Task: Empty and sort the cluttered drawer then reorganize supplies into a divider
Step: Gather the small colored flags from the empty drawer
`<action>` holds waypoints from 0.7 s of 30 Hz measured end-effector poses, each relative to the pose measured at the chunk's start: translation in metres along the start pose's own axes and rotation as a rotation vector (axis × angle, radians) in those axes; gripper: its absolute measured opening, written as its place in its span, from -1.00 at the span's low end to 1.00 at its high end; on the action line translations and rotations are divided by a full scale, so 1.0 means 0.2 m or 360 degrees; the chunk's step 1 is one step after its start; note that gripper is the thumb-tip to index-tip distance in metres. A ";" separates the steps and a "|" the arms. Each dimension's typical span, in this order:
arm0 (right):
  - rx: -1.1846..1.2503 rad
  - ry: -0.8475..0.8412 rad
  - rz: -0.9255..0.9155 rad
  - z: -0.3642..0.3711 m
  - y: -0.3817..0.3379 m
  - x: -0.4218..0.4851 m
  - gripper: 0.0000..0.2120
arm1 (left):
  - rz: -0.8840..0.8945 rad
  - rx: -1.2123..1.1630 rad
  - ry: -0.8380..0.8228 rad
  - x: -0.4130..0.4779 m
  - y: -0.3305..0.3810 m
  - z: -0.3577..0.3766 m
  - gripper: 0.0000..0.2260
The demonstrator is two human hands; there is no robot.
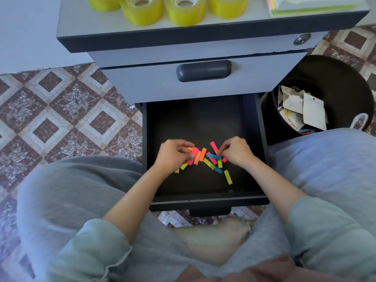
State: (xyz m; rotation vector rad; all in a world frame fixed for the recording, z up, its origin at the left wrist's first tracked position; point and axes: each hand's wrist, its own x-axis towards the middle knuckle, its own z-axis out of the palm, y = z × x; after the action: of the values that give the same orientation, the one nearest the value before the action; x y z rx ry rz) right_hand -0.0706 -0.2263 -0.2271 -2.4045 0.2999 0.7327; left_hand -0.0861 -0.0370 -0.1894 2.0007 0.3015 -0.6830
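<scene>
The bottom drawer (205,197) of a grey cabinet stands pulled out, its dark floor bare except for several small coloured sticky flags (209,162) in pink, orange, yellow and blue. My left hand (173,154) reaches into the drawer and pinches a bunch of pink and orange flags. My right hand (237,151) pinches a flag at the right side of the pile, beside an upright pink flag (214,147). A lone yellow flag (228,177) lies nearer the drawer front.
Several yellow tape rolls (142,9) and a stack of coloured paper pads (309,5) stand on the cabinet top. The closed upper drawer has a dark handle (204,70). A black waste bin (317,98) with torn packaging stands to the right. My knees flank the drawer.
</scene>
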 end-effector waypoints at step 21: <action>0.0049 0.0208 0.0714 0.13 0.06 0.04 -0.73 | -0.0026 0.0171 -0.0289 0.09 0.00 -0.10 -0.86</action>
State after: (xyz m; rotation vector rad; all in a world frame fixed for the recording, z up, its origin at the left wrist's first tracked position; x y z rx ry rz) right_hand -0.0787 -0.2200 -0.2551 -2.3828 0.9182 0.7536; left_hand -0.0645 -0.0212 -0.1919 2.0222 0.1760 -0.9014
